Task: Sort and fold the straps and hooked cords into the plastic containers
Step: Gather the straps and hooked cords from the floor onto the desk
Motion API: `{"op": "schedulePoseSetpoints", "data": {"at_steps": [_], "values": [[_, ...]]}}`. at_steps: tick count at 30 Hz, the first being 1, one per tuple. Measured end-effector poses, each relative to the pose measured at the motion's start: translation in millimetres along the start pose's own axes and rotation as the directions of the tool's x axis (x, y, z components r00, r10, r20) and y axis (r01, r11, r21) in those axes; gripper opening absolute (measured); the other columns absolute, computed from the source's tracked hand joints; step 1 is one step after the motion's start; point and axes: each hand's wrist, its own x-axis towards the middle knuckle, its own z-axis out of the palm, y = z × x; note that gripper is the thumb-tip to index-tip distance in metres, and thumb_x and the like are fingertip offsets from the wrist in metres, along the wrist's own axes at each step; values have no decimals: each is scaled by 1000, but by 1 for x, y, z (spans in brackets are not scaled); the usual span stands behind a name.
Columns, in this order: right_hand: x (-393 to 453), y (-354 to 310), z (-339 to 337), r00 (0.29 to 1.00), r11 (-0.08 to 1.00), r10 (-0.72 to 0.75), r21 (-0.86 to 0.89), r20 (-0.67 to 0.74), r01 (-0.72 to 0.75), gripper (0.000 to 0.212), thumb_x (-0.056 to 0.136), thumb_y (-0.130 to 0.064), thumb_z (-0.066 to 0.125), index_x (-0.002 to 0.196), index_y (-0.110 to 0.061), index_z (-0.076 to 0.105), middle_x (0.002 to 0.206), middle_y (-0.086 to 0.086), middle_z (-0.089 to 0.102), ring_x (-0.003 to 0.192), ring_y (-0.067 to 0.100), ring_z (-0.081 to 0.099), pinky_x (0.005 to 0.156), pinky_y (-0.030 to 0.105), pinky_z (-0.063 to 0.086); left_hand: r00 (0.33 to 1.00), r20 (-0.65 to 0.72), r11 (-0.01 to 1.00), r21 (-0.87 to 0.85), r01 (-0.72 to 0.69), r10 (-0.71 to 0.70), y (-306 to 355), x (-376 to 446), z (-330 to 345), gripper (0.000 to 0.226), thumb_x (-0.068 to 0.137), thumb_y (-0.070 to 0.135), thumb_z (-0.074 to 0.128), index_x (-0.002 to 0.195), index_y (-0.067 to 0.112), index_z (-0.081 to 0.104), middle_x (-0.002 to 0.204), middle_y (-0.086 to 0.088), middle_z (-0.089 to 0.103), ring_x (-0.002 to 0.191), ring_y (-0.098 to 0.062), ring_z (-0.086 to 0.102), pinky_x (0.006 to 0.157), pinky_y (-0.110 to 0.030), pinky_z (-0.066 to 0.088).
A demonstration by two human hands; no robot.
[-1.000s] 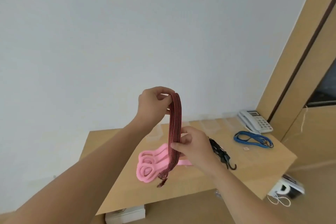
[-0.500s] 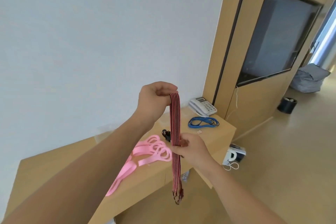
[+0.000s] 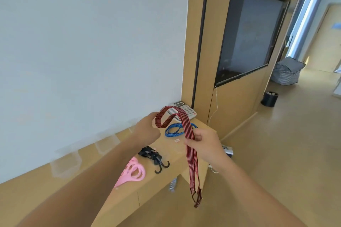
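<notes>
Both hands are raised above the wooden counter (image 3: 186,155) with a red-and-black striped elastic strap (image 3: 186,131) between them. The left hand (image 3: 147,131) grips one end of it, fingers curled around the band near a loop that arches up and over toward the right. The right hand (image 3: 204,143) pinches the doubled strap lower down, and from there the rest hangs straight past the counter's front edge, ending in dark hooks that dangle above the floor. On the counter below lie the other items: a blue cord (image 3: 177,129) coiled flat near the far end, a black hooked cord (image 3: 153,156) bundled with its two hooks pointing toward the front edge, and a pink strap (image 3: 134,171) folded in loops beside it. Two clear plastic containers (image 3: 66,164) stand along the white wall — one near the left forearm, the other (image 3: 108,143) a little farther along. A white desk telephone (image 3: 186,109) sits at the far corner of the counter, partly behind the strap's arch. A small white tag (image 3: 177,140) lies on the wood between the blue cord and the right hand.
</notes>
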Motion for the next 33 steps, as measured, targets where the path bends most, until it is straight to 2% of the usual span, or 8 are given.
{"op": "schedulePoseSetpoints", "data": {"at_steps": [7, 9, 12, 15, 20, 26, 30, 33], "values": [[57, -4, -71, 998, 992, -25, 123, 63, 17, 16, 93, -7, 68, 106, -16, 69, 87, 0, 79, 87, 15, 76, 86, 43, 60, 999, 30, 956, -290, -32, 43, 40, 44, 74, 100, 83, -8, 67, 160, 24, 11, 147, 7, 39, 138, -17, 37, 84, -12, 45], [71, -2, -86, 999, 975, -7, 223, 39, -1, 19, 94, -5, 67, 109, -17, 69, 91, 1, 79, 90, 16, 76, 86, 42, 60, 997, 69, 915, -400, 52, -27, 46, 54, 92, 80, 87, -10, 64, 143, 30, 21, 116, 15, 45, 116, -13, 44, 66, -6, 43], [94, 9, -101, 997, 939, 72, 340, -26, -59, 23, 94, -5, 67, 115, -13, 64, 91, 5, 79, 91, 20, 76, 88, 47, 60, 955, 285, 922, -343, 181, -82, 41, 73, 119, 75, 88, 18, 73, 152, 24, 34, 134, 9, 55, 130, -19, 50, 106, -33, 42], [118, 33, -111, 984, 910, 176, 388, -37, -148, 54, 91, -6, 72, 139, -10, 47, 95, 10, 78, 89, 20, 76, 83, 49, 62, 839, 544, 971, -207, 119, 13, 36, 95, 144, 33, 96, 33, 68, 129, 34, 64, 127, 15, 67, 125, -7, 56, 113, -39, 36], [144, 67, -125, 951, 867, 296, 443, -87, -229, 106, 87, -3, 76, 160, -27, 3, 114, 17, 70, 90, 26, 76, 80, 48, 63, 810, 562, 955, -298, 12, 165, 53, 140, 177, 26, 97, 15, 68, 122, 6, 70, 108, -3, 77, 111, -21, 71, 105, -42, 53], [191, 95, -144, 943, 910, 332, 274, -31, -312, 23, 97, -25, 66, 115, -10, 70, 96, 11, 77, 83, 24, 75, 76, 41, 64, 850, 435, 946, -255, -201, 298, 65, 211, 190, 10, 88, 9, 78, 95, 16, 80, 92, -4, 80, 92, -22, 76, 89, -39, 61], [237, 107, -137, 942, 912, 331, 271, -46, -307, 38, 99, -45, 57, 90, -9, 66, 81, 9, 58, 64, 16, 54, 68, 34, 47, 883, 336, 924, -309, -225, 327, 75, 265, 182, 21, 80, 11, 86, 83, 30, 79, 82, 5, 80, 84, -14, 77, 89, -39, 61], [268, 116, -124, 966, 893, 257, 377, 15, -244, 49, 102, -56, 43, 113, -17, 72, 103, -1, 76, 91, 14, 73, 95, 37, 50, 920, 257, 900, -397, -180, 297, 76, 299, 173, 17, 77, 14, 88, 87, 27, 81, 85, -2, 80, 87, -23, 77, 89, -45, 61]]}}
